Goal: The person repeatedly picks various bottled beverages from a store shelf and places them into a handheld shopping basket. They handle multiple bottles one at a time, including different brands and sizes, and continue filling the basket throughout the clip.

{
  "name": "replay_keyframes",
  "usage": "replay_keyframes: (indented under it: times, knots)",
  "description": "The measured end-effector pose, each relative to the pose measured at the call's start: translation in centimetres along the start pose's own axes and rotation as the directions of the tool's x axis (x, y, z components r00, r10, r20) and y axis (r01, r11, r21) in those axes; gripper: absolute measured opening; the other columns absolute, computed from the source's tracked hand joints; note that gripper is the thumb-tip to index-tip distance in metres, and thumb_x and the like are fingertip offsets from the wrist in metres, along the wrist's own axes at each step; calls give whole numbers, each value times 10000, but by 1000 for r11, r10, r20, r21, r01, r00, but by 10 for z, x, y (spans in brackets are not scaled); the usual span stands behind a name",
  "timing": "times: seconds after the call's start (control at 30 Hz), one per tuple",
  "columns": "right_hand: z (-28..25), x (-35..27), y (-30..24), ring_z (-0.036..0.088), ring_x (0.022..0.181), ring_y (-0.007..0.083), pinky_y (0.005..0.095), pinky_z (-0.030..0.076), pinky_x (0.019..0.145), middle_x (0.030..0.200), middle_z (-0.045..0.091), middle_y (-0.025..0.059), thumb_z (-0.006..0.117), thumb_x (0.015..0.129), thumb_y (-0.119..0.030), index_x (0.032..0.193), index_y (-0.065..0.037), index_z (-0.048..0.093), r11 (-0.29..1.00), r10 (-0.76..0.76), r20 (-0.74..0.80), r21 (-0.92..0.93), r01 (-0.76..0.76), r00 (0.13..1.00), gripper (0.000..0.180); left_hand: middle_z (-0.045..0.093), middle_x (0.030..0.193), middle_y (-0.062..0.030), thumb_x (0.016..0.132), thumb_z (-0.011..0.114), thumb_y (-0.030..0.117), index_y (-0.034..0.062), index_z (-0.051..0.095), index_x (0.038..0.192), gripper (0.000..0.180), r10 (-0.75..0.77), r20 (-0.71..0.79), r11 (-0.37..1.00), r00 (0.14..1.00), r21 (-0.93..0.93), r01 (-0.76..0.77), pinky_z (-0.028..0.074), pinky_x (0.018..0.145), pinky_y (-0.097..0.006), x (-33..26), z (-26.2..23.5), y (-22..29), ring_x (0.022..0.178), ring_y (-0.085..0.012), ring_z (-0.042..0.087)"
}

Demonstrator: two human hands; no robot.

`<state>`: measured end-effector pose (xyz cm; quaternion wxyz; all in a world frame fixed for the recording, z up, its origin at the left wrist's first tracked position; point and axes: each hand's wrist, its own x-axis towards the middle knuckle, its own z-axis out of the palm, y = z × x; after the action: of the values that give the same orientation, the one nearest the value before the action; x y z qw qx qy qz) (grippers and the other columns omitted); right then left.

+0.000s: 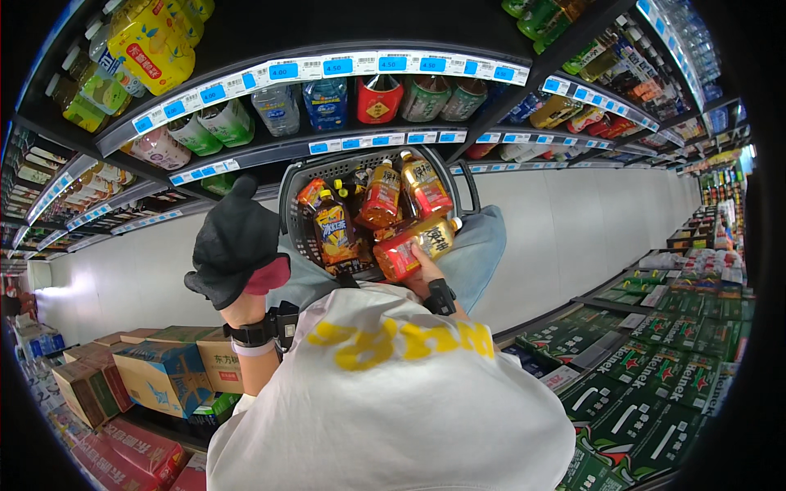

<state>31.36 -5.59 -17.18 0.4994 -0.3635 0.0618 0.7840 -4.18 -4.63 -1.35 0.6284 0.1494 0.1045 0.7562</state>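
Two hands work over a grey basket (295, 214) that rests on the person's lap, far shelves of drinks above it. At the far left, cardboard boxes (155, 372) sit on the floor, partly cut off by the dark rim. The left hand (236, 245) wears a black glove with a red patch, thumb raised, and hovers just left of the basket; the glove hides the fingers, so I cannot tell whether it is open or closed, and it seems to hold nothing. Inside the basket several bottles (381, 196) stand or lean with caps toward the far shelves. The right hand (422, 274) grips one bottle (413, 245) with a red and yellow label at the basket's near right edge. This bottle lies nearly level, long axis left to right, yellow cap to the right. Fingers wrap its underside from the near side, mostly hidden beneath it. Green crates (647, 393) fill the right.
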Motion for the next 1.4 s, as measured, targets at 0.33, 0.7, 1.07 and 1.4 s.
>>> replay_keyframes:
  times: [0.33,0.7,1.07,1.4]
  knots:
    - [-13,63,16,544,1213,267,526,439,1037,1311,578,63,749,866,-364,1344,-180,506,993,-24,-300,100,57,954,566,415,1506,-110,988,281,640,139,433,1437,690,-18,4,999,1000,45,17,297,1142,-497,-6,1,2,1348,-337,403]
    - [-48,66,17,550,1190,286,506,404,1062,1289,585,142,629,942,-190,1326,-59,494,981,13,-435,-171,-97,900,428,435,1489,-102,991,252,645,137,447,1429,698,-91,-89,989,992,108,100,310,1139,-486,4,13,-18,1341,-331,418]
    - [-6,8,-48,593,1110,304,426,470,960,1179,635,157,519,957,-142,1212,-42,544,983,57,-159,-166,-83,986,276,412,1513,-106,965,230,696,143,413,1465,768,-121,79,993,989,21,120,278,1159,-495,4,10,-12,1374,-337,385]
    - [316,-184,-137,492,886,289,410,407,800,901,539,69,734,769,-94,1117,-125,651,-947,-87,985,-129,295,150,359,518,1404,-123,990,367,499,45,533,1331,591,-81,96,960,992,275,52,433,1034,-430,26,80,-28,1215,-274,534]
